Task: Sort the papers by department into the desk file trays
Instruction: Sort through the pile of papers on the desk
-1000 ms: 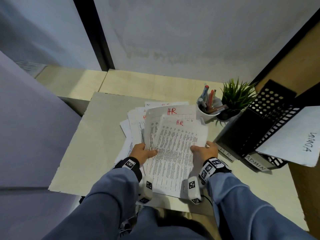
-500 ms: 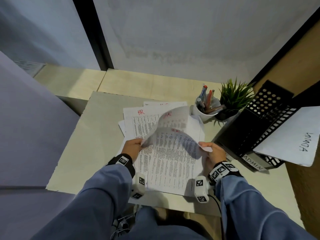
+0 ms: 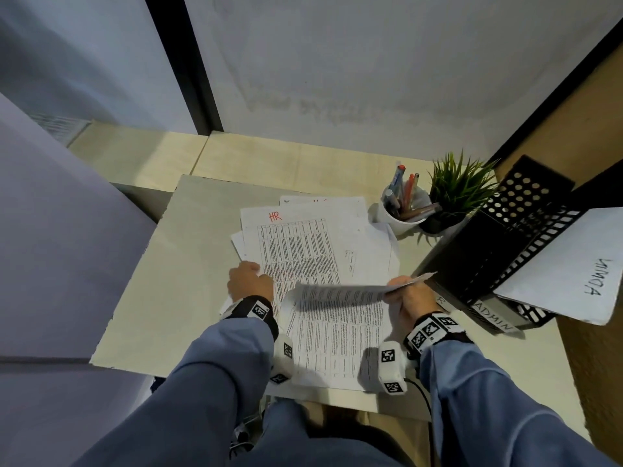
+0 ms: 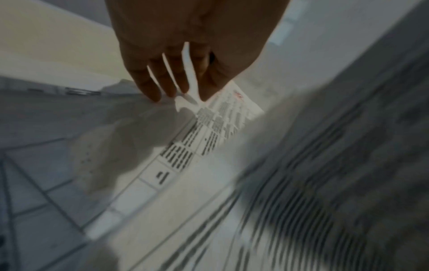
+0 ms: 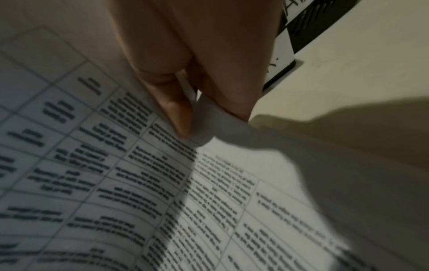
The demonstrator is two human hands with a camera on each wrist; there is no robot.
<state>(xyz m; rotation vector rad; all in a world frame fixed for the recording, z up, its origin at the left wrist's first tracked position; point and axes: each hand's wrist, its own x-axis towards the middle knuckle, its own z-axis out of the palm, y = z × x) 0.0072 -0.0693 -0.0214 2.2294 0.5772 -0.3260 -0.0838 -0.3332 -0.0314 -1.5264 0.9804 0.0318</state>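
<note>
A loose pile of printed papers (image 3: pixel 313 244) lies mid-desk, its top sheet marked "HR" in red (image 3: pixel 275 216). My right hand (image 3: pixel 403 293) pinches the right edge of one printed sheet (image 3: pixel 340 318) between thumb and fingers (image 5: pixel 178 113); the sheet is lifted and curled over, its near end lying on the desk. My left hand (image 3: pixel 249 281) rests with straight fingers (image 4: pixel 153 88) on the pile's left edge (image 4: pixel 209 128). The black mesh file trays (image 3: pixel 505 251) stand just right of my right hand, with an "ADMIN" label (image 3: pixel 490 318) on the lower one.
A white sheet marked ADMIN (image 3: pixel 566 274) sticks out of the trays to the right. A white cup of pens (image 3: pixel 401 217) and a small green plant (image 3: pixel 458 190) stand behind the pile. Grey partitions close off the left, and the desk's front edge is near my body.
Both hands held the top sheet a second ago. My left hand has let go and dropped onto the pile, while my right hand has swung the sheet's far end up and toward the trays.
</note>
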